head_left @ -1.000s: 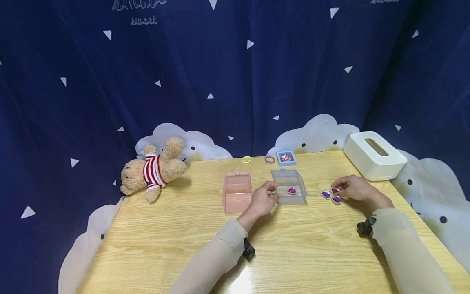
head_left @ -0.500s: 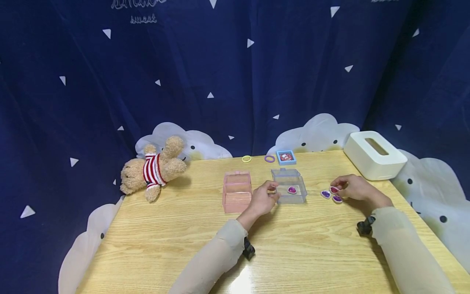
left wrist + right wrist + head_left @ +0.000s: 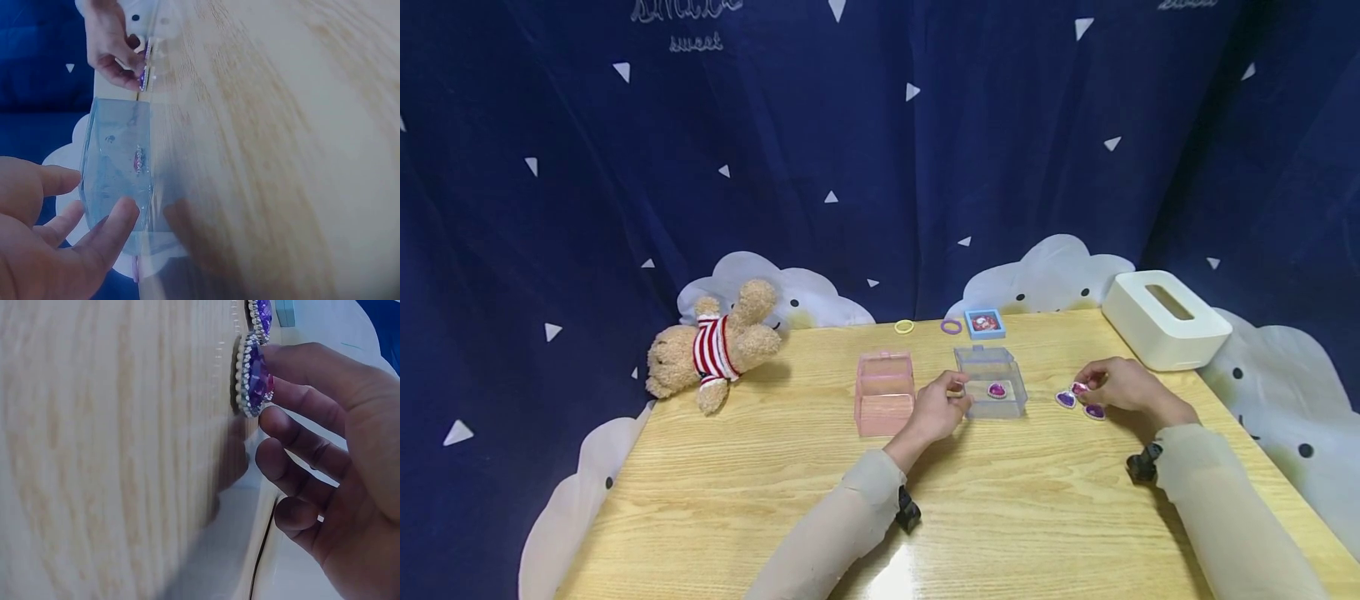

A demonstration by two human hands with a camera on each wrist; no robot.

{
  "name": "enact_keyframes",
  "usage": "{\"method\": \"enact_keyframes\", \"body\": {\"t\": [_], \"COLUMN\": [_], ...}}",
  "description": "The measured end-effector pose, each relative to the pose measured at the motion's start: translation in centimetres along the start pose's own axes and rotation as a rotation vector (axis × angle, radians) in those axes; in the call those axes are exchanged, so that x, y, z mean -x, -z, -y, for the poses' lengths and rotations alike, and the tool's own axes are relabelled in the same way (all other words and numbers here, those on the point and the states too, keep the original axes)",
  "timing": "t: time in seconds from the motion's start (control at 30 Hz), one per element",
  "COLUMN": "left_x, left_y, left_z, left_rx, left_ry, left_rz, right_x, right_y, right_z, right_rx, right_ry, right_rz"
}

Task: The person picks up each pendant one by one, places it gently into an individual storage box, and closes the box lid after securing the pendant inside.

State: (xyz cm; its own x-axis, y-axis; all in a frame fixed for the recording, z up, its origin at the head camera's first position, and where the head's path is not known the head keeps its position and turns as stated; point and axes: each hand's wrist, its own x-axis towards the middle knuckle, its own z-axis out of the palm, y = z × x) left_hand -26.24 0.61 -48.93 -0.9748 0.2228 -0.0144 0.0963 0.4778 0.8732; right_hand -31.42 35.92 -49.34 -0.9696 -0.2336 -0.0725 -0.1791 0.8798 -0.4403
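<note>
My left hand [image 3: 936, 408] is at the left wall of an opened clear bluish plastic box [image 3: 1013, 404], its fairly straight thumb and fingers spread at the edge. Inside that box lies a pink gem [image 3: 997, 390] with a silver beaded rim. To the right, my right hand [image 3: 1127, 385] pinches a pinkish-red gem [image 3: 1078, 388] between thumb and fingers, low over the table. Two purple gems lie beside it, the left purple gem [image 3: 1065, 400] and the right purple gem [image 3: 1095, 412]. In the right wrist view, a purple gem [image 3: 255, 378] partly hides the red one.
An opened pink plastic box [image 3: 886, 408] stands left of the bluish one. Behind are a yellow ring [image 3: 904, 327], a purple ring [image 3: 951, 327] and a blue-framed picture [image 3: 985, 323]. A teddy bear [image 3: 718, 346] lies far left; a white tissue box [image 3: 1165, 321] stands back right.
The right purple gem has shifted slightly right and toward the front. The pinkish-red gem has moved slightly left with my right fingers. My left hand has stayed in place.
</note>
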Motion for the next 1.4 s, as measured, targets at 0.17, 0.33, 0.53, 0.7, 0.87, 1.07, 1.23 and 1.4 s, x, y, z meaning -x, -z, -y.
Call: {"method": "enact_keyframes", "body": {"t": [0.17, 0.33, 0.53, 0.7, 0.87, 1.07, 1.23, 1.4], "left_x": [0.1, 0.1, 0.0, 0.0, 0.2, 0.1, 0.1, 0.1], "left_y": [0.1, 0.1, 0.0, 0.0, 0.1, 0.1, 0.0, 0.0], "left_z": [-0.2, -0.2, 0.0, 0.1, -0.1, 0.0, -0.1, -0.1], "left_rx": [0.0, -0.004, -0.014, -0.018, -0.008, 0.006, -0.001, -0.006], "left_ry": [0.0, -0.004, -0.013, -0.029, -0.035, -0.028, -0.023, -0.013], "left_rz": [-0.001, -0.005, -0.007, -0.012, -0.008, -0.005, -0.006, -0.007], "right_x": [-0.1, -0.2, 0.0, -0.1, -0.3, -0.5, -0.9, -1.3], "right_y": [-0.1, -0.2, 0.0, 0.2, 0.5, 1.1, 1.2, 1.1], "right_z": [0.2, 0.3, 0.6, 1.2, 2.5, 4.9, 6.6, 8.3], "right_rx": [0.036, 0.054, -0.015, -0.079, -0.09, -0.11, -0.11, -0.123], "right_ry": [0.018, 0.034, 0.016, 0.033, 0.06, 0.102, 0.161, 0.223], "right_rz": [0.003, -0.006, 0.005, -0.008, -0.017, -0.016, -0.023, -0.024]}}
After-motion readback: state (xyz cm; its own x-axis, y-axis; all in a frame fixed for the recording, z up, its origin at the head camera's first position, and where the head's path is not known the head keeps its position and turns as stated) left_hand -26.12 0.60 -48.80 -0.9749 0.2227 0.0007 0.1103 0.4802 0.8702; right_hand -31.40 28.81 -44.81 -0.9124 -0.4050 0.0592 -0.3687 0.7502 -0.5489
